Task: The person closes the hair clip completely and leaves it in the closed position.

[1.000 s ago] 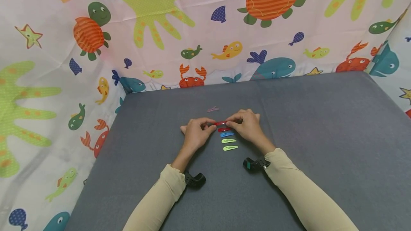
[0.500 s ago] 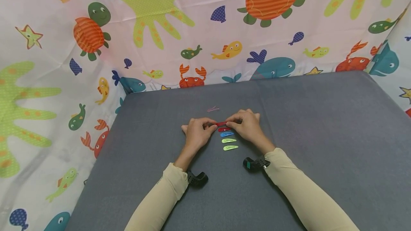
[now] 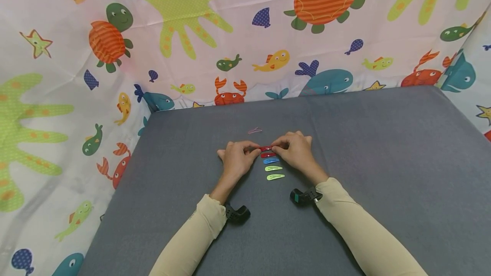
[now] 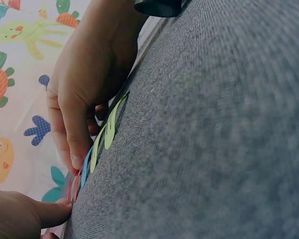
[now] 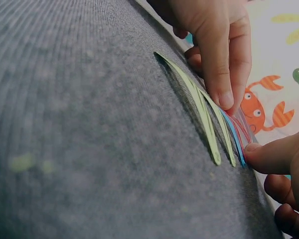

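Note:
A red snap hair clip [image 3: 266,148] lies between both hands at the top of a column of clips. My left hand [image 3: 237,159] pinches its left end between thumb and forefinger. At its right end, the thumb and forefinger of my right hand [image 3: 296,150] pinch it too. Just below sits a second red hair clip [image 3: 268,155], then a blue one [image 3: 271,161] and two lime-green hair clips [image 3: 273,168], all lying roughly parallel. The right wrist view shows a green clip [image 5: 204,119] with its ends on the cloth and its middle bowed up.
Beyond the hands lies a pink hair clip [image 3: 255,130] on the grey cloth-covered table [image 3: 376,161]. A white curtain printed with sea animals [image 3: 245,37] hangs along the back and sides. Black wrist cameras [image 3: 238,214] jut inward from both sleeves.
The left hand has shifted slightly to the right, and the upper red hair clip has moved a little rightward with it. The right hand and the other clips stay almost still.

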